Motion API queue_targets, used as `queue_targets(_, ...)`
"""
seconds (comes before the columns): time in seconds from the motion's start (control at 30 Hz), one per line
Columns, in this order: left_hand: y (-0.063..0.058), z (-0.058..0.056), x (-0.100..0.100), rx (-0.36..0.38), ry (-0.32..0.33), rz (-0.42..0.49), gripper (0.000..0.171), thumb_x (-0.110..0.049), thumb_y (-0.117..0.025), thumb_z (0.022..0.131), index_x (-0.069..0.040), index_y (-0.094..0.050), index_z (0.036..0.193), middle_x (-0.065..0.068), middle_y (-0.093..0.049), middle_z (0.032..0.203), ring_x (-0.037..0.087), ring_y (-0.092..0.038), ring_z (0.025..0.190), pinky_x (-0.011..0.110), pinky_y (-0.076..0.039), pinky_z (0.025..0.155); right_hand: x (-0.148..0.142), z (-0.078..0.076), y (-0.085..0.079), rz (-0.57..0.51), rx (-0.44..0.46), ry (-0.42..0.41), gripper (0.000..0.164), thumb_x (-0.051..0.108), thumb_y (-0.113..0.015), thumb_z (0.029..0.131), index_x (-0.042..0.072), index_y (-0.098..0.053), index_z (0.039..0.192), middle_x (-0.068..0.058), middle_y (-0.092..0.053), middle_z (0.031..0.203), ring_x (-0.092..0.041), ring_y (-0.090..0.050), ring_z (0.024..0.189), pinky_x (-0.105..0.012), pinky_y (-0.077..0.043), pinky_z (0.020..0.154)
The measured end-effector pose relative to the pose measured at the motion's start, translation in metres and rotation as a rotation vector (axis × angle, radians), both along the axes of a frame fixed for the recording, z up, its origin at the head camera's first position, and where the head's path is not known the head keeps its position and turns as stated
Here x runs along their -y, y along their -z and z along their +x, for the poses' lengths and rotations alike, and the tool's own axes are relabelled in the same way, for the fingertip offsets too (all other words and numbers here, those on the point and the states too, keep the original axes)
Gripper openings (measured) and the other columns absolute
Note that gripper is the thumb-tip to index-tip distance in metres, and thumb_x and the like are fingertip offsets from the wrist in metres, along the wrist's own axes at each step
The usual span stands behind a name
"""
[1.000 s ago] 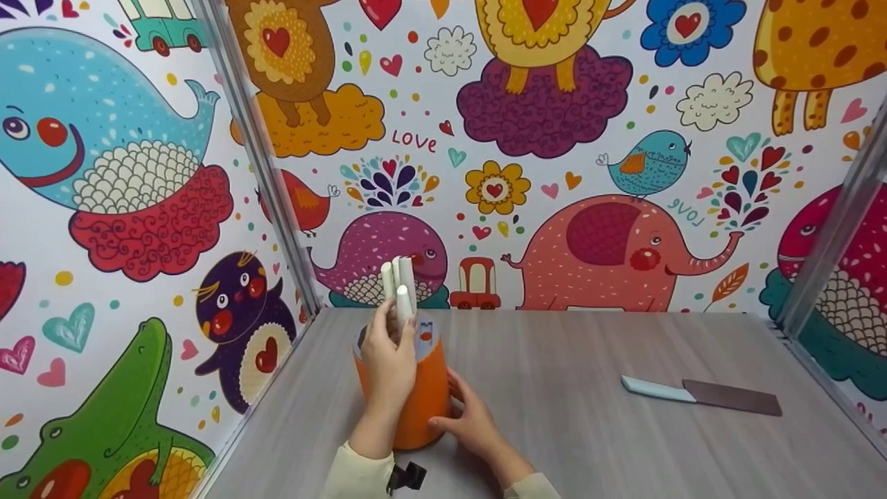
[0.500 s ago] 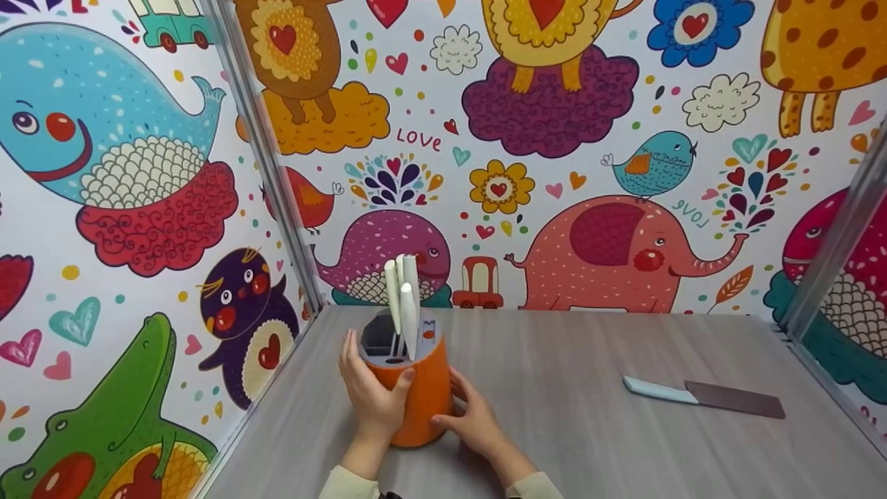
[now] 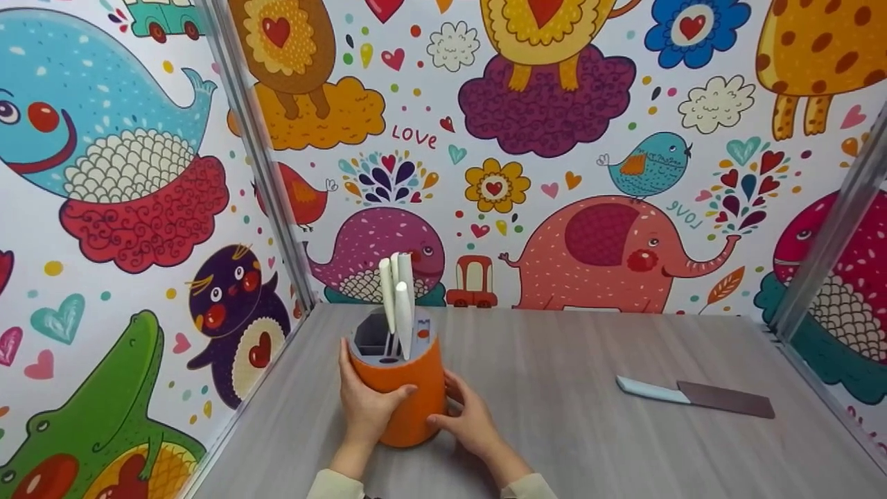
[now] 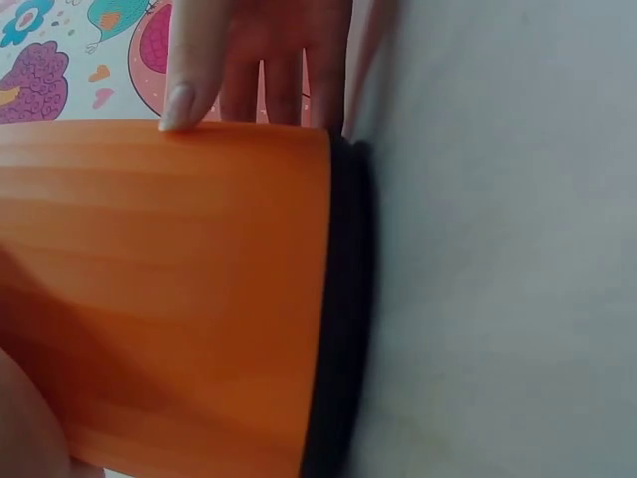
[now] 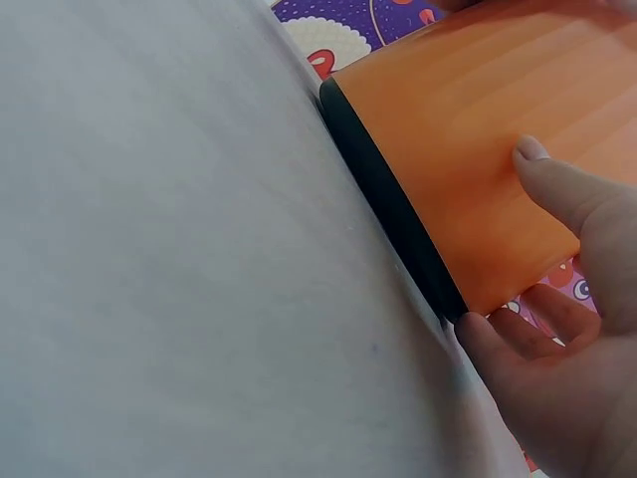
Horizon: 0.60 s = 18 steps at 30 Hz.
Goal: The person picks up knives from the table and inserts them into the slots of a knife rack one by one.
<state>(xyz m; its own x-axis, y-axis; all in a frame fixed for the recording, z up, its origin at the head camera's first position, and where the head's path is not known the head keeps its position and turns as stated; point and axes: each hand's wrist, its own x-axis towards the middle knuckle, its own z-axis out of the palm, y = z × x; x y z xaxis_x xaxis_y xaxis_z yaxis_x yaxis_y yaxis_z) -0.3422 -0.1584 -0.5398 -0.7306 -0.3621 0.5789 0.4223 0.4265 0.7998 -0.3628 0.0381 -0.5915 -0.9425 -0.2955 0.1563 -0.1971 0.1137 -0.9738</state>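
Note:
An orange knife block (image 3: pixel 416 405) with a grey slotted top stands upright on the table, near its left side. Several white knife handles (image 3: pixel 404 315) stick up out of it; their blades are hidden inside. My left hand (image 3: pixel 364 409) holds the block's left side, thumb across the front and fingers going round behind. Low on the other side my right hand (image 3: pixel 478 430) grips it, its thumb (image 5: pixel 562 184) on the orange wall near the black base (image 5: pixel 393 204). To the right lies a cleaver (image 3: pixel 696 397) with a pale blue handle and dark blade, apart from both hands.
The grey wood-grain table (image 3: pixel 554 374) runs back to a wall (image 3: pixel 589 173) printed with cartoon animals. Similar printed panels close the left and right sides, with metal strips (image 3: pixel 274 180) at the corners.
My left hand has let go of the white handles, come down and settled round the block's left side. The right hand stays on the block; the cleaver has not moved on the table.

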Motion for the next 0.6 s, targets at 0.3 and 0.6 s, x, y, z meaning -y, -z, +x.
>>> queue_targets(0.3, -0.002, 0.0, 0.001, 0.052, 0.011, 0.052, 0.125, -0.035, -0.097, 0.057, -0.013, -0.022, 0.155, 0.009, -0.043, 0.15, 0.027, -0.049, 0.127, 0.055, -0.036, 0.114, -0.007, -0.001, -0.002, -0.029, 0.0, 0.008, 0.082, 0.031, -0.082, 0.081, 0.013, -0.041, 0.149, -0.017, -0.05, 0.146, -0.037, -0.052, 0.131, -0.05, -0.048, 0.105)
queue_targets(0.6, -0.001, -0.001, 0.0, 0.101, 0.004, 0.066, 0.126, -0.039, -0.096, 0.057, -0.016, -0.02, 0.155, 0.01, -0.042, 0.15, 0.029, -0.048, 0.127, 0.056, -0.035, 0.114, -0.089, -0.015, -0.018, -0.248, -0.016, 0.24, 0.06, 0.0, -0.07, 0.087, -0.004, -0.045, 0.141, -0.034, -0.053, 0.132, -0.049, -0.055, 0.122, -0.035, -0.058, 0.085)
